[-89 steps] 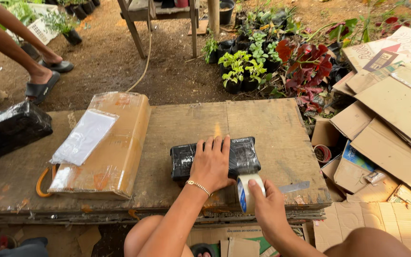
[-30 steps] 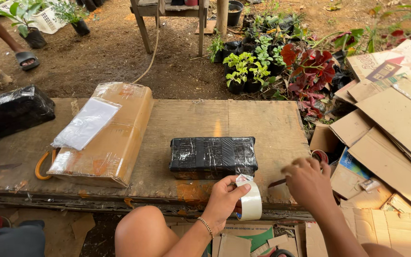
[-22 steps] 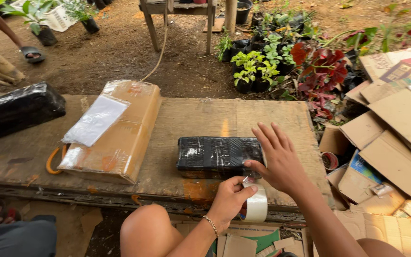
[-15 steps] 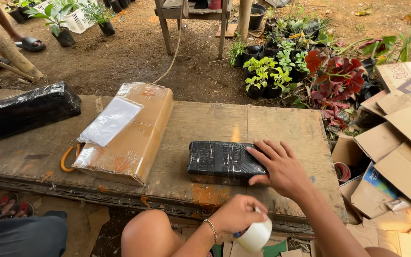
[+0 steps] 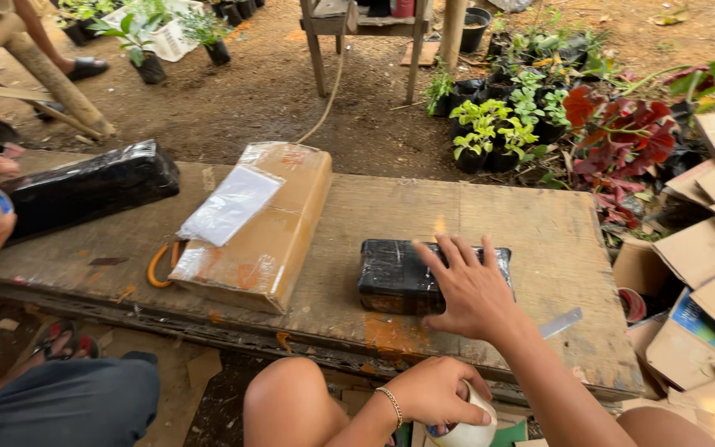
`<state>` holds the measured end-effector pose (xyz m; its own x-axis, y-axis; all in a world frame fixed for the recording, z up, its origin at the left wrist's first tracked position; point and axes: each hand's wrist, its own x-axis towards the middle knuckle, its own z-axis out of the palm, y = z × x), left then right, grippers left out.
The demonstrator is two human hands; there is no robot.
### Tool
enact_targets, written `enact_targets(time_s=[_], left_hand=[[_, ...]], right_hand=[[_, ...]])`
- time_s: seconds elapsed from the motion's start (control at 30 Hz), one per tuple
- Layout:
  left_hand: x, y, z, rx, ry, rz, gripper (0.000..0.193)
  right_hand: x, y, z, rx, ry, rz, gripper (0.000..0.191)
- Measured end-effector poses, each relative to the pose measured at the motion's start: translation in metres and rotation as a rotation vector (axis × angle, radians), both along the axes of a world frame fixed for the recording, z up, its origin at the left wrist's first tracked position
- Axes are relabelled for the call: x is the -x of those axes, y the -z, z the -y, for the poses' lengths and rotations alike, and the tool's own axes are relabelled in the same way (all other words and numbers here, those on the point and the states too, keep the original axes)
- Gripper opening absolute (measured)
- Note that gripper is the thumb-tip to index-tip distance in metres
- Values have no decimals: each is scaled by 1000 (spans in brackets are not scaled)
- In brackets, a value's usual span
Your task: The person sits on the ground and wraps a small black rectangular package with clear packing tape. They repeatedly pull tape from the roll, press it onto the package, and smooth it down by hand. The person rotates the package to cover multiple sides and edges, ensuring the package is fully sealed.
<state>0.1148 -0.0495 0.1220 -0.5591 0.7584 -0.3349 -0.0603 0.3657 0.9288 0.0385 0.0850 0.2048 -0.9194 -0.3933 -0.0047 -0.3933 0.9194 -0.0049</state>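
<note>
Head view: right hand lies flat, fingers spread, on the black parcel mid-bench. Left hand grips the tape roll below the edge. Advised: keep the parcel pinned and draw the tape taut and square.

Black wrapped parcel beside taped brown carton

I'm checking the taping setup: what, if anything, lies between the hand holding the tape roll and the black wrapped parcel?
Nothing visible. The left hand grips the tape roll below the table edge; the black parcel lies just above on the tabletop, with the right hand resting on it.
</note>
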Motion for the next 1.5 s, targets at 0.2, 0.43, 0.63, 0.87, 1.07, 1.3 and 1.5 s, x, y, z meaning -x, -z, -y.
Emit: enact_targets(time_s=[0.2, 0.43, 0.63, 0.87, 1.07, 1.3, 1.5], left_hand=[[-4, -19, 24, -115, -139, 117, 44], [11, -31, 27, -314, -296, 175, 41], [7, -55, 4, -544, -428, 343, 46], [-8, -76, 1, -673, -448, 282, 46], [-15, -95, 0, -993, -654, 417, 49], [-22, -94, -19, -913, -582, 411, 38], [-9, -103, -7, -777, -511, 294, 17]], right_hand=[[7, 5, -2, 268, 92, -34, 133], [-26, 25, -53, 978, 134, -106, 124], [-44, 33, -81, 861, 166, -117, 131], [-71, 11, -104, 1011, 430, 149, 137], [-135, 7, -121, 1117, -47, -416, 71], [-145, 15, -104, 868, -226, -610, 60], [-149, -10, -111, 942, -226, -464, 60]])
